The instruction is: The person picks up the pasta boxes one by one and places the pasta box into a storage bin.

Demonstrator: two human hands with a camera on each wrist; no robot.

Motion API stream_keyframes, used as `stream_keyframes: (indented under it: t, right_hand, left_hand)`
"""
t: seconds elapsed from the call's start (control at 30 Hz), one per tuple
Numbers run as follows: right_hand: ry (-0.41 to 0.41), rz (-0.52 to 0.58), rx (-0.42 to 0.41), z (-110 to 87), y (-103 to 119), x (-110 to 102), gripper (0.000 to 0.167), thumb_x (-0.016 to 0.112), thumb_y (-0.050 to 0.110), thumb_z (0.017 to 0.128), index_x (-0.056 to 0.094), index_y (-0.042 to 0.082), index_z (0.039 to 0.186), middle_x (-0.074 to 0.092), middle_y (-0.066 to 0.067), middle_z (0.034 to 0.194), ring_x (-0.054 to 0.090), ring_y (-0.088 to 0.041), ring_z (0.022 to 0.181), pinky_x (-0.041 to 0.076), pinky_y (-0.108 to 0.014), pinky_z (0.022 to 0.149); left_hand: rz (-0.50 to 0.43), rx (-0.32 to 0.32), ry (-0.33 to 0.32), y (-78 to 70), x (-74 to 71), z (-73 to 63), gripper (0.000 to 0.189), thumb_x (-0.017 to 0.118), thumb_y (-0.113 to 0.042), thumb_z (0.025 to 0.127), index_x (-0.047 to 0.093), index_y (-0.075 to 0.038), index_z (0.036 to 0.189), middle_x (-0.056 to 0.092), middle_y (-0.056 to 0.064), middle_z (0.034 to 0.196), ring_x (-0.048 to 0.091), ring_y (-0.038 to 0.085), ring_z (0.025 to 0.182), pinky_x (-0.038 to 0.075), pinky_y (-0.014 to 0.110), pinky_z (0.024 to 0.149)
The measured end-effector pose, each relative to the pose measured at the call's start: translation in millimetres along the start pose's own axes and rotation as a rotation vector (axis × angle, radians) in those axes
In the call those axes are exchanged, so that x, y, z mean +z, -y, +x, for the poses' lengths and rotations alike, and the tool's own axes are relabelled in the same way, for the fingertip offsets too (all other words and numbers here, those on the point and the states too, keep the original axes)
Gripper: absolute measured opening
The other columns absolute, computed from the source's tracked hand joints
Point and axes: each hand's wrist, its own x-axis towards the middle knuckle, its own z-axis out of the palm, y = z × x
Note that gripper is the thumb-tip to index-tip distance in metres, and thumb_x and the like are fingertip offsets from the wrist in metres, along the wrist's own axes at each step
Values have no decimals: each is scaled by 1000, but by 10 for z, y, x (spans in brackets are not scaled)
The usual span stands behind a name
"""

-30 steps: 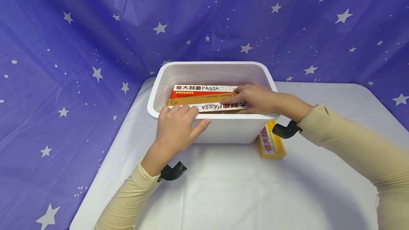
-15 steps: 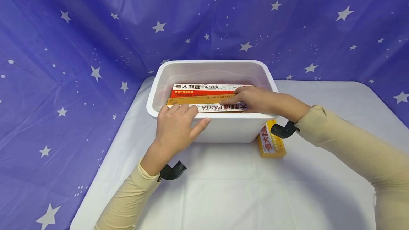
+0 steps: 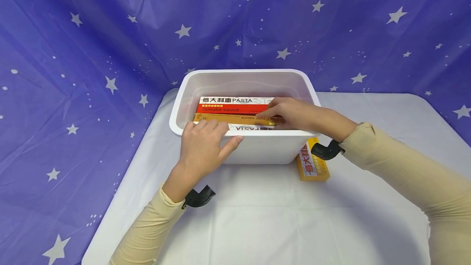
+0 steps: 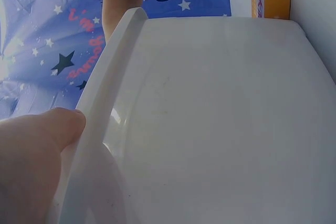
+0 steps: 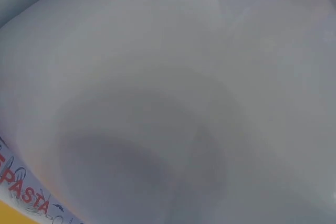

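Note:
A white plastic bin (image 3: 257, 148) stands on the table and holds several pasta boxes on edge. My left hand (image 3: 200, 148) grips its near rim, fingers over the edge and thumb along the outside; that thumb also shows in the left wrist view. My right hand (image 3: 292, 113) reaches inside at the right end. It holds the nearest pasta box (image 3: 244, 127) by its top edge, close to the near wall; its thumb is hidden. Behind that lie an orange-brown sauce-flavor box (image 3: 228, 118) and a red-and-white tomato sauce pasta box (image 3: 220, 105).
A yellow chicken pasta box (image 3: 312, 165) lies on the white table (image 3: 265, 216) beside the bin's right front corner, under my right wrist. A purple star-patterned cloth (image 3: 235, 19) hangs behind and to the left.
The nearest pasta box has sunk lower behind the near rim, with my right hand on it. More of the red box face now shows. My left hand stays on the rim.

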Motion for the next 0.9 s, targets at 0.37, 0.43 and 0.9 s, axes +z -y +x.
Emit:
stream_keyframes:
  t: [0.37,0.43,0.9]
  right_hand:
    - [-126,-48,41,-53,-7,-39,44,75,21,91,68,17,134,70,-13,121,65,-28,109,54,-46,94]
    - [-174,-70,59,-114,-17,-71,44,76,22,90,69,17,134,71,-13,122,66,-29,107,55,-48,92]
    - [-364,-79,288,-1029,-201,-214,57,72,27,94,55,17,147,56,-23,139,52,-45,125,43,-67,95]
  left_hand:
    - [0,0,-5,3,7,5,46,63,-57,92,59,-13,78,62,4,69,62,26,66,44,43,64]
    - [-2,2,-4,-2,12,7,46,63,-57,92,59,-13,78,61,4,69,62,26,65,44,43,64]
    - [-2,0,-12,5,10,2,46,64,-57,91,60,-12,78,62,4,68,61,26,64,42,42,61]
